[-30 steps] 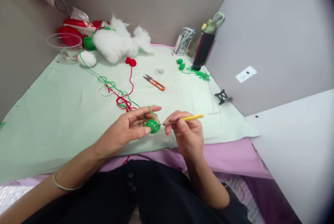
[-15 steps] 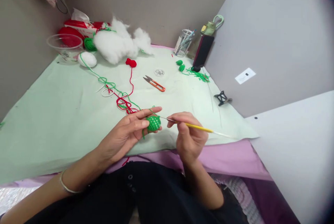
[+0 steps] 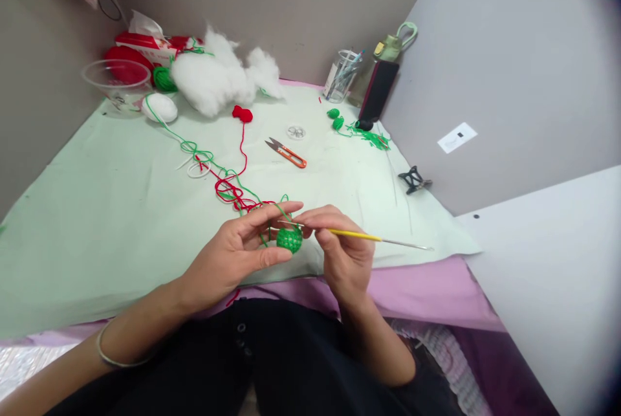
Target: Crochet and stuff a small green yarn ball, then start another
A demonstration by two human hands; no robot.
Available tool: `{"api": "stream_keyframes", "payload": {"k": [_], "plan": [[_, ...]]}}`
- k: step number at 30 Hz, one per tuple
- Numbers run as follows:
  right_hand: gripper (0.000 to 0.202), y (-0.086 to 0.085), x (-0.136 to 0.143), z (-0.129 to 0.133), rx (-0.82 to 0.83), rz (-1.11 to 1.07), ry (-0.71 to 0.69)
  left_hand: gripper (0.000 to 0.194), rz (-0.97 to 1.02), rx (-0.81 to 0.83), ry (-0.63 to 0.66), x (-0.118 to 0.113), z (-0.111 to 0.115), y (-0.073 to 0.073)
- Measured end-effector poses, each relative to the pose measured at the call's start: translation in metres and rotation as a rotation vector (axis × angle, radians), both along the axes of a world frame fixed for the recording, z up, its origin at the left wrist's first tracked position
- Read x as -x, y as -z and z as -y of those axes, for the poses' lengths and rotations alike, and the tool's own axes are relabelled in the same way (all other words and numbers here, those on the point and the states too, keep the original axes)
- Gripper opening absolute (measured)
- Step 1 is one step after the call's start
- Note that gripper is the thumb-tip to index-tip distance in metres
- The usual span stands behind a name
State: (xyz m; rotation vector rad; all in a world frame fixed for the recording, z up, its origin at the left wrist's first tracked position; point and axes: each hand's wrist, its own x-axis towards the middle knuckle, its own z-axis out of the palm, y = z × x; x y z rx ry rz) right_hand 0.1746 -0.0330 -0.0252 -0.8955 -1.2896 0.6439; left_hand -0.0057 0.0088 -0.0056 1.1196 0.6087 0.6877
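A small green crocheted piece is held at the fingertips of my left hand, its thumb against the lower left side. Green yarn runs from the piece over my left fingers and back across the table. My right hand pinches a crochet hook with a yellow handle. The hook's thin left end lies at the top of the green piece, between both hands; its other metal end points right. Loops of red yarn lie just beyond my left hand.
Orange-handled snips and a small round dish lie mid-table. White stuffing, a plastic tub and a red tissue box stand back left. A pen cup, phone and black stand are on the right.
My right hand and the hook have moved left, up to the green piece. The piece has turned and shifted slightly down and right, and my left thumb has moved lower.
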Motion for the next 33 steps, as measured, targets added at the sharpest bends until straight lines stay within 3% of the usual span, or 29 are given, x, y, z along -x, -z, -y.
{"api": "stream_keyframes", "payload": {"k": [8,17,21,27,33], "plan": [[0.022,-0.004,-0.006,-0.007,0.162,-0.187,-0.101,0.049,-0.143,-0.187,-0.078,0.003,-0.001,-0.008],[0.021,-0.011,-0.018,-0.009,0.176,-0.075,-0.239,0.052,-0.204,-0.266,-0.086,0.006,-0.007,-0.013],[0.016,-0.020,-0.022,-0.006,0.114,0.027,-0.257,0.050,-0.238,-0.289,-0.079,0.008,-0.007,-0.012],[0.019,-0.026,-0.022,-0.001,-0.091,0.416,-0.202,0.030,-0.243,-0.292,-0.053,0.009,-0.009,-0.010],[0.019,-0.010,-0.010,-0.003,-0.409,0.658,0.070,0.050,-0.143,-0.075,-0.132,0.001,-0.006,-0.009]]}}
